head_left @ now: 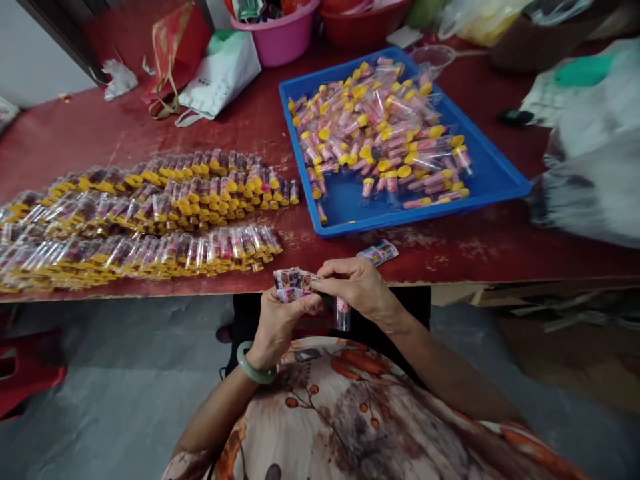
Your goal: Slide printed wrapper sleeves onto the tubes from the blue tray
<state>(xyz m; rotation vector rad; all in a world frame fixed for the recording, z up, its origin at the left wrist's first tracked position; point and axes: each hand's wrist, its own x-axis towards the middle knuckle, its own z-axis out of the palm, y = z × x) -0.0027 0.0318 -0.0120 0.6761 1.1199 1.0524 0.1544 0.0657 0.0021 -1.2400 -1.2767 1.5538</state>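
Note:
My left hand (pixel 280 320), with a pale green bangle at the wrist, grips a small stack of printed labels (pixel 289 280) just off the table's front edge. My right hand (pixel 357 287) pinches the right end of those labels between thumb and forefinger. Below its palm a clear plastic tube (pixel 343 315) with pink in it hangs down, apparently held by the curled lower fingers, which are partly hidden. Another bundle of printed labels (pixel 379 253) lies on the table just beyond my right hand.
A blue tray (pixel 345 225) holds many pink tubes with yellow caps. Rows of stacked yellow-capped tubes (pixel 200 193) cover the left of the red table (pixel 260 130). Behind are a white bag (pixel 223 73), a red bag (pixel 177 47) and a pink basin (pixel 285 37). Plastic bags (pixel 595 153) sit at right.

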